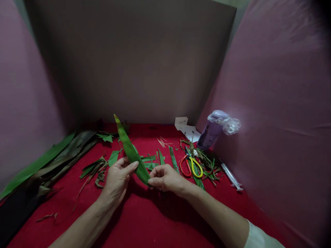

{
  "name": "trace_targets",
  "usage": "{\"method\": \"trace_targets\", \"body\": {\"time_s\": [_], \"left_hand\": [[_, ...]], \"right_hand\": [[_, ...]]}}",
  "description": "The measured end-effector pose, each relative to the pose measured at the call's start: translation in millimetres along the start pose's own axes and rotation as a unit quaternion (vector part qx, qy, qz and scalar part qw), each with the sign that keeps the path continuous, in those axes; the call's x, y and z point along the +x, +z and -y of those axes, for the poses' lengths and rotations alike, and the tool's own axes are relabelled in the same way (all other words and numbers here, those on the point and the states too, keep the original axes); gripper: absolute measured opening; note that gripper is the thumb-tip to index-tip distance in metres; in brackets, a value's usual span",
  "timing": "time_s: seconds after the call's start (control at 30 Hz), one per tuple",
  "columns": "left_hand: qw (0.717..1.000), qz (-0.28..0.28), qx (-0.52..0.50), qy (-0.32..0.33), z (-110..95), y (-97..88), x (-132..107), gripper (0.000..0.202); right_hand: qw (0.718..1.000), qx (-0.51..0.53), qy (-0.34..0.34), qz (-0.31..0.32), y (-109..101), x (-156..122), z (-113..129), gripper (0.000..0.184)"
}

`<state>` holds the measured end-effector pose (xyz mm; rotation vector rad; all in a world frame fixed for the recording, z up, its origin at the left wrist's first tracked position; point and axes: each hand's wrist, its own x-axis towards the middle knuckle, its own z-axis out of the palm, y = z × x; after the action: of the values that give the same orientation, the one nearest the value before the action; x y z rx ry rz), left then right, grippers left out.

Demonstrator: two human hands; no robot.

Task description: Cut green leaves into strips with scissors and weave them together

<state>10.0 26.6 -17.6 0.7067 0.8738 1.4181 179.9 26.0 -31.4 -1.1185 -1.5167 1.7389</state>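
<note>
A long green leaf [128, 146] with a yellowed tip is held up at a slant above the red cloth [152, 224]. My left hand [119, 177] is closed on its middle, thumb lying on the near face. At the lower end, the fingertips of my right hand [164, 177] pinch the leaf near its base. Behind my hands lie cut strips of green leaf [173, 159]. To the right of my right hand rest scissors [191, 165] with one red and one yellow handle loop, on top of leaf scraps.
Long leaves [41, 162], green and dried, lie along the left wall. Withered stems [210, 168] heap up at the right, beside a syringe [232, 177] and a purple bottle [210, 133] topped with clear plastic. Toothpicks [163, 142] and white papers [190, 131] lie farther back. Walls stand on three sides.
</note>
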Motion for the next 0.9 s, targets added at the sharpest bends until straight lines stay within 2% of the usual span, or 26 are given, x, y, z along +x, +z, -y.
{"method": "trace_targets", "body": {"time_s": [0.37, 0.5, 0.67, 0.9], "left_hand": [[1.0, 0.009, 0.006, 0.016, -0.3, 1.3, 0.6, 0.033], [1.0, 0.013, -0.001, 0.016, -5.1, 2.0, -0.6, 0.028], [0.999, -0.02, -0.023, 0.024, -11.2, 0.0, 1.4, 0.019], [1.0, -0.019, -0.015, 0.018, -11.8, -0.8, 1.3, 0.018]], "right_hand": [[1.0, -0.023, -0.018, -0.006, 1.5, 0.5, 2.6, 0.013], [0.999, -0.03, -0.02, 0.0, 1.4, 2.4, -0.7, 0.011], [0.999, -0.038, -0.018, 0.02, 0.7, 3.4, -4.2, 0.012], [0.998, -0.046, -0.007, 0.047, -1.6, 1.9, -3.9, 0.012]]}}
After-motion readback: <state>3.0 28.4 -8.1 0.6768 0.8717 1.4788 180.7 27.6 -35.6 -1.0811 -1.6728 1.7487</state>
